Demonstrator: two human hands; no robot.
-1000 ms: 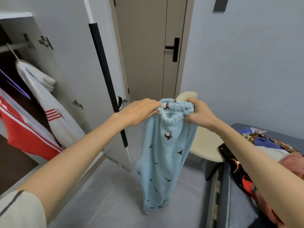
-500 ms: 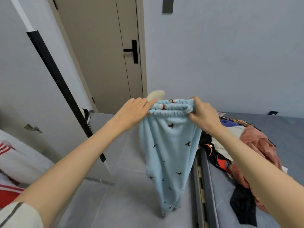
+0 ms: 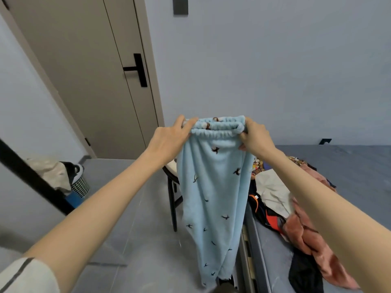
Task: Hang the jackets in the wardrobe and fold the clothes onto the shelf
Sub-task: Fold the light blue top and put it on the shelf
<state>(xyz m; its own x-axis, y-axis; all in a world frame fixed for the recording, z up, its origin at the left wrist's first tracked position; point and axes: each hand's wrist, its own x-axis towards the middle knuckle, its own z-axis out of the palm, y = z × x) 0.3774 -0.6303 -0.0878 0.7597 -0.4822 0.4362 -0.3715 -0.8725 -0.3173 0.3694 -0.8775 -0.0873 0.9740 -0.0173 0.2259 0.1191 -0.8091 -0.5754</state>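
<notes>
left grip (image 3: 169, 140): bare hand, fingers curled over the left end of the elastic waistband (image 3: 218, 129), thumb side toward the camera; holding the cloth.
right grip (image 3: 257, 138): bare hand pinching the right end of the same waistband, fingers folded round the gathered edge.
pyjama trousers (image 3: 213, 187): light blue fleece with small dark bird prints, held up in the air by the waistband between both hands; legs hang straight down together, the hems low over the floor (image 3: 137, 208) just beside the bed's edge.
bed (image 3: 349, 166): grey, on the right.
pile of clothes (image 3: 296, 218): on the bed, loose and unfolded; pink, white, black and orange pieces.
chair (image 3: 173, 199): dark legs, pale seat, behind the hanging trousers.
laundry basket (image 3: 80, 187): on the floor at the left, cloth heaped in it.
door (image 3: 95, 81): closed, black handle (image 3: 138, 69).
</notes>
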